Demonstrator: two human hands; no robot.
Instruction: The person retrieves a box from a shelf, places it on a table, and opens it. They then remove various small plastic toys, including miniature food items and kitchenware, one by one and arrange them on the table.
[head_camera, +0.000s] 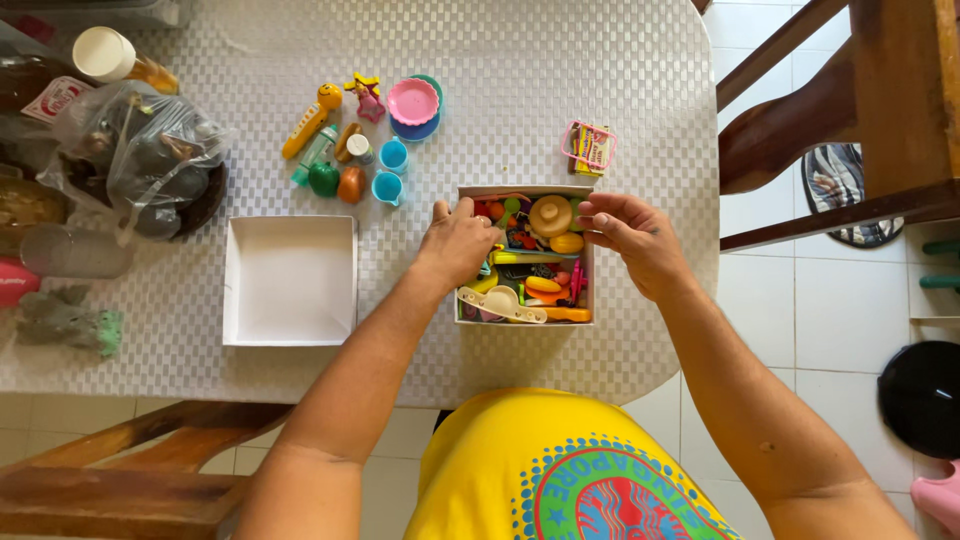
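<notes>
A white open box (590, 300) full of small colourful plastic toys sits at the table's near edge. My left hand (458, 242) reaches into the box's left side, fingers curled among the toys; what it grips is hidden. My right hand (632, 235) hovers over the box's right rim, fingers bent towards a tan round toy (551, 215). Its fingertips seem to pinch nothing that I can make out.
The empty white box lid (290, 280) lies to the left. Loose toys (360, 140) with pink and blue dishes (414, 104) lie beyond, plus a small pink basket (588, 147). Plastic bags (140, 150) and a bottle (112, 58) crowd the far left. Wooden chairs (850, 110) stand nearby.
</notes>
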